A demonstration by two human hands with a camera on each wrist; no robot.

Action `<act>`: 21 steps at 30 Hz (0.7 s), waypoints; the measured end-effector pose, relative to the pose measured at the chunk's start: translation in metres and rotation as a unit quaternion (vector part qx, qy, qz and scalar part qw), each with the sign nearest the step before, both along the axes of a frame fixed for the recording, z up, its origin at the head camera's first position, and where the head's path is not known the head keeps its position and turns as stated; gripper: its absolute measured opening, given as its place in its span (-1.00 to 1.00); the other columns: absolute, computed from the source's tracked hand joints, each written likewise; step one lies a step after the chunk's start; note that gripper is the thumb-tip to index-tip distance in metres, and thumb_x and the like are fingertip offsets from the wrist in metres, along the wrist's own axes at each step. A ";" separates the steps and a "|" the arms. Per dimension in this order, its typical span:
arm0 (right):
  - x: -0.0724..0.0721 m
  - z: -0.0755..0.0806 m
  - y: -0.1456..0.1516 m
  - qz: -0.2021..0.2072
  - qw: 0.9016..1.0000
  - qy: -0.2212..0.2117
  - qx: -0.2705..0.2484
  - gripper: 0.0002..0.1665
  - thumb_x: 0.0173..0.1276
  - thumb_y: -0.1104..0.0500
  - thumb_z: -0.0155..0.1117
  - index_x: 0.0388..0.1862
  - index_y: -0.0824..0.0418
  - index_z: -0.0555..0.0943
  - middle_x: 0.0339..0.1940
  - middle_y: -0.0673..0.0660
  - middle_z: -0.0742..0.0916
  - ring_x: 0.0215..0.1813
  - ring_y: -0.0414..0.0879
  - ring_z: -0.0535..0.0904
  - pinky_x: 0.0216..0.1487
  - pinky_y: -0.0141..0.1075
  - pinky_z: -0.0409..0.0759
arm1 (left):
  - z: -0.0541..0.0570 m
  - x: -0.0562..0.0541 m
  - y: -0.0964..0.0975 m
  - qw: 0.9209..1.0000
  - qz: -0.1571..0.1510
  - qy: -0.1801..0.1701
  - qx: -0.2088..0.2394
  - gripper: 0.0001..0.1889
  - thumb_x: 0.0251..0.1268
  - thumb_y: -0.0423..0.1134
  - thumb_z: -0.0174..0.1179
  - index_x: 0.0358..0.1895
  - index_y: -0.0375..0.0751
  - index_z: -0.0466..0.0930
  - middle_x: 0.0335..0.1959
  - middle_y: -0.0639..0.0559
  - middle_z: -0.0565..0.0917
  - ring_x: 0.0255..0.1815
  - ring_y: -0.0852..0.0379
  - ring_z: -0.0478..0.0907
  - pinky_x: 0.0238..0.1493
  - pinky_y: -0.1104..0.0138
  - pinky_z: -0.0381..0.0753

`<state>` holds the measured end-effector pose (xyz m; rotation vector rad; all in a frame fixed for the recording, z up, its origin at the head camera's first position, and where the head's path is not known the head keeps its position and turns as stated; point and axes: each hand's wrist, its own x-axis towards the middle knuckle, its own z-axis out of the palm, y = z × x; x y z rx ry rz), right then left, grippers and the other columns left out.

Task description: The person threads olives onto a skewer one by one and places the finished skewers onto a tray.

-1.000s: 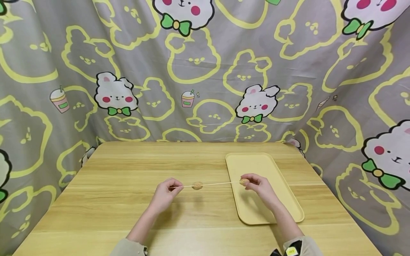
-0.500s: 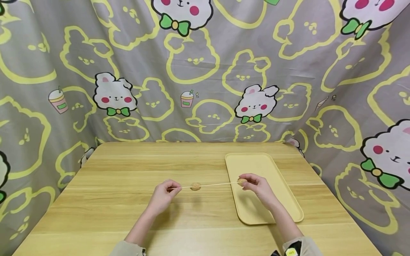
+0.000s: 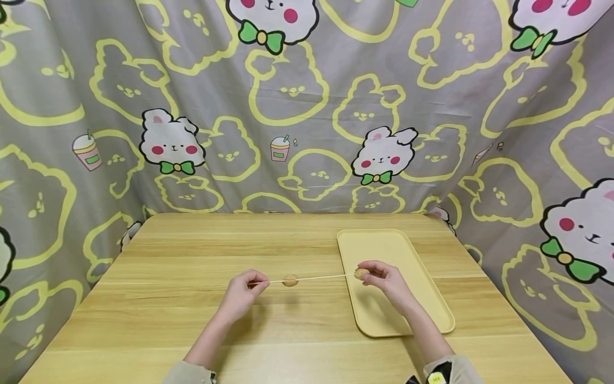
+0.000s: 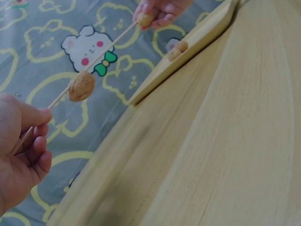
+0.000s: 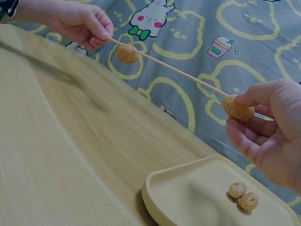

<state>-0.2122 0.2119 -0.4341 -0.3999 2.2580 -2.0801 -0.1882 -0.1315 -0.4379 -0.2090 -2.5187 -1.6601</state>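
Observation:
Raised over the table, my left hand pinches a thin wooden skewer between thumb and fingers. One brown, wrinkled fried ball is threaded on it, a short way from those fingers. At the skewer's other end, my right hand pinches a second brown fried ball by thumb and fingertips, with the skewer tip right at its side. The skewer runs nearly level between both hands. Beneath the right hand lies a yellow tray. On it, two more fried balls sit together, hidden in the head view.
The wooden table extends around the tray and beneath both hands. A grey curtain with yellow outlines and white cartoon animals hangs behind it and at both sides.
Both hands have drifted slightly left, carrying the skewer and the two fried balls with them. Their grips look the same, and the tray stays in place.

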 end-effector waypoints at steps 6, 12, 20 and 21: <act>0.000 -0.003 0.000 -0.005 1.000 -0.008 -0.009 -0.56 0.19 0.40 0.25 0.01 0.65 0.42 -0.18 0.28 0.66 -0.22 -0.20 0.60 -0.17 -0.34 0.57 | 0.003 0.000 0.000 1.000 -0.007 0.006 -0.007 -0.95 0.20 -0.38 0.21 -0.39 -0.29 0.61 -0.41 0.06 0.58 -0.35 0.17 0.48 -0.33 0.37 0.48; 0.000 -0.004 0.000 -0.008 1.000 0.003 -0.004 -0.57 0.20 0.39 0.25 -0.01 0.64 0.44 -0.21 0.22 0.68 -0.24 -0.21 0.60 -0.16 -0.34 0.57 | 0.005 0.000 0.003 1.000 -0.008 0.013 -0.008 -0.95 0.19 -0.39 0.22 -0.40 -0.27 0.61 -0.41 0.06 0.58 -0.34 0.17 0.48 -0.35 0.37 0.47; 0.000 -0.002 -0.003 -0.008 1.000 0.014 -0.004 -0.57 0.16 0.41 0.28 -0.02 0.64 0.46 -0.25 0.16 0.70 -0.26 -0.22 0.60 -0.17 -0.36 0.57 | 0.006 -0.001 0.006 1.000 0.004 0.004 -0.004 -0.94 0.19 -0.43 0.20 -0.41 -0.27 0.62 -0.41 0.04 0.59 -0.33 0.15 0.49 -0.32 0.36 0.48; 0.000 -0.002 -0.003 -0.008 1.000 0.015 -0.003 -0.57 0.16 0.41 0.29 -0.03 0.64 0.47 -0.25 0.19 0.70 -0.26 -0.22 0.61 -0.17 -0.36 0.57 | 0.006 -0.001 0.006 1.000 0.005 0.002 -0.004 -0.94 0.19 -0.44 0.20 -0.41 -0.27 0.62 -0.40 0.04 0.59 -0.33 0.15 0.49 -0.32 0.36 0.48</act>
